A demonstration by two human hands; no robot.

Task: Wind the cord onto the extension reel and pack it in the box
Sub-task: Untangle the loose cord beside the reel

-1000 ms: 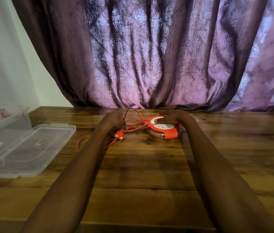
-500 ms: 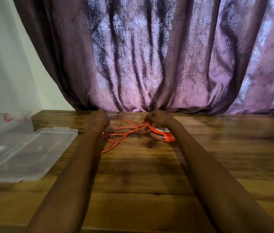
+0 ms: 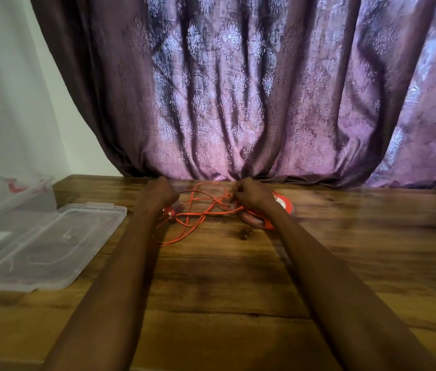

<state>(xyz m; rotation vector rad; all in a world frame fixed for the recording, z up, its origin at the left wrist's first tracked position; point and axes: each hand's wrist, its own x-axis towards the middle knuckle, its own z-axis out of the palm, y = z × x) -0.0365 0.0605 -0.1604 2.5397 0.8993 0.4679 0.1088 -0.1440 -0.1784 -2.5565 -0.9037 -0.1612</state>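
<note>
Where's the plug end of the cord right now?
In the head view the plug lies on the table left of centre, just below the left hand, with the reel off to its right.

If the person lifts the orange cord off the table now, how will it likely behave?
Probably floppy: the orange cord lies in loose, crossing loops on the table. It may snag, since strands overlap between the left hand and right hand. The plug would likely dangle.
</note>
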